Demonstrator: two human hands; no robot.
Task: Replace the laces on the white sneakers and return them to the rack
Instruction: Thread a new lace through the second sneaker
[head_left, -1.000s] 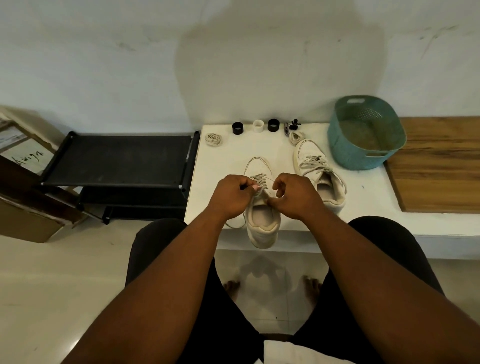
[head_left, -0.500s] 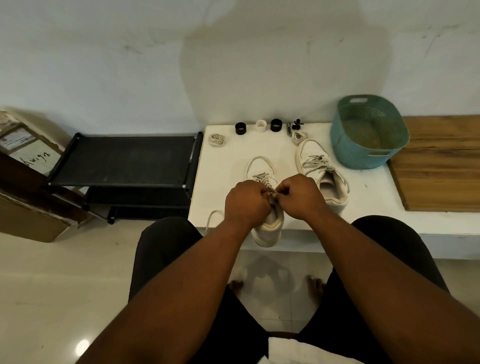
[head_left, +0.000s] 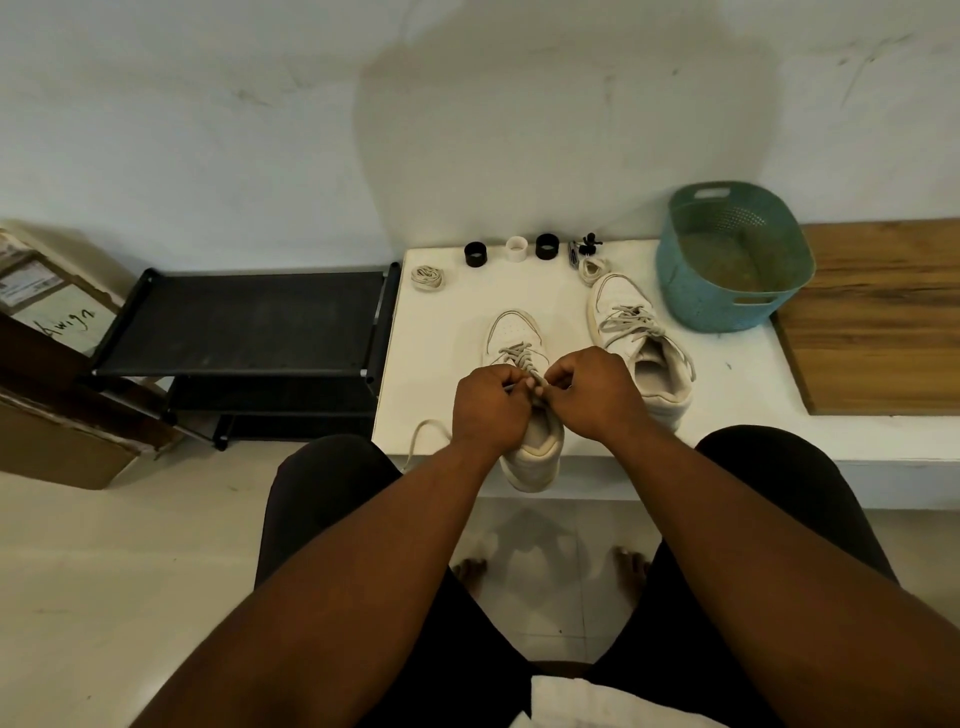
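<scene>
Both hands on it now: left hand (head_left: 491, 410) and right hand (head_left: 592, 395) are knuckles-up, fingers curled, each pinching the lace (head_left: 519, 358) over the throat of the near sneaker (head_left: 527, 452), w/ thumbs nearly meeting at centre. Forearms come in from 6 o'clock in a V.

That sneaker sits at the white bench's (head_left: 447, 332) front edge, heel hanging over. Risk: a hard tug toward 6 could drag it off onto the floor. A loose lace tail (head_left: 423, 431) loops off toward 8, could snag on the left wrist.

Second sneaker (head_left: 639, 343) rests at 1 o'clock, laced loosely. Spare lace coil (head_left: 427, 276) sits at 11; black rack (head_left: 249, 322) at 9, nothing on its top shelf.
</scene>
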